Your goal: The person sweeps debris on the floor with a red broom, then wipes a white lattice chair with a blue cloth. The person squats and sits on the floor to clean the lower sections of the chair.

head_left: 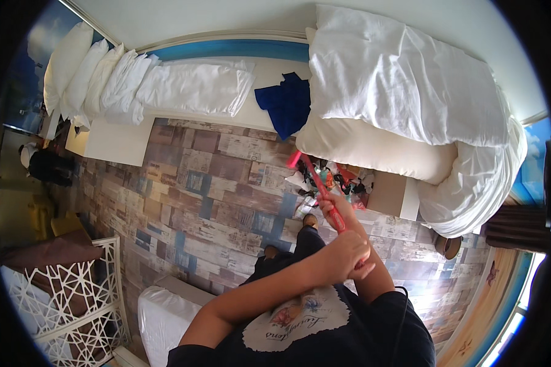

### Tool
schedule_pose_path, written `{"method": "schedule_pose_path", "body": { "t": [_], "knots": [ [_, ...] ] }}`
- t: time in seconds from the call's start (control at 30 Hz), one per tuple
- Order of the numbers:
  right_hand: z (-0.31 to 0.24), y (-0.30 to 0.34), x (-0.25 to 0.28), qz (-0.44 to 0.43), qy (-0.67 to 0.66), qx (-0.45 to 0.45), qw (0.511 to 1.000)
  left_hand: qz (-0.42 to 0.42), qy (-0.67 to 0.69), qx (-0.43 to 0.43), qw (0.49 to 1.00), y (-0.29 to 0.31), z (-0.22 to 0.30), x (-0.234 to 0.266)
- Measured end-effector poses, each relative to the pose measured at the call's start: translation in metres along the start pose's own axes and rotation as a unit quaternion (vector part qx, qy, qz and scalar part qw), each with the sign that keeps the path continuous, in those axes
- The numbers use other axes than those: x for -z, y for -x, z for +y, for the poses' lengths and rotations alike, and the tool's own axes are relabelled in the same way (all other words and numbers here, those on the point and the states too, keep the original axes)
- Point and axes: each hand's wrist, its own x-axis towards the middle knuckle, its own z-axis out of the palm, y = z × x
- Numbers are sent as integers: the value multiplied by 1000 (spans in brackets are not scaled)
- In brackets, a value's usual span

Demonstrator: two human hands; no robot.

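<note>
A red stick with a pink head slants away from me; its exact kind I cannot make out. My left hand is wrapped round its near end. Farther along the handle, my right hand closes on it too. The head end hangs beside a cream pillow, and I cannot tell whether they touch. Beyond my hands a jumble of small mixed-coloured items lies on the floor, partly hidden by the stick and the pillow.
White bedding is heaped at the right, with a dark blue cloth beside it. Several white pillows line the far wall. Brown shoes stand at right; a white lattice panel at lower left. Another person bends at far left.
</note>
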Motion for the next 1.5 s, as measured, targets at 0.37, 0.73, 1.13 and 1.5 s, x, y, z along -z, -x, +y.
{"method": "schedule_pose_path", "body": {
  "t": [0.37, 0.73, 1.13, 1.5],
  "knots": [
    [110, 52, 19, 18, 41, -250, 967, 50, 61, 90, 993, 59, 57, -17],
    [-32, 5, 85, -37, 94, -305, 947, 251, 39, 113, 960, -37, 3, -64],
    [-164, -18, 109, -14, 566, 20, 824, 237, 114, 89, 961, -96, -22, -97],
    [-39, 55, 92, 141, 666, 320, 659, 106, 176, 8, 979, -78, 20, -40]
  ]
}}
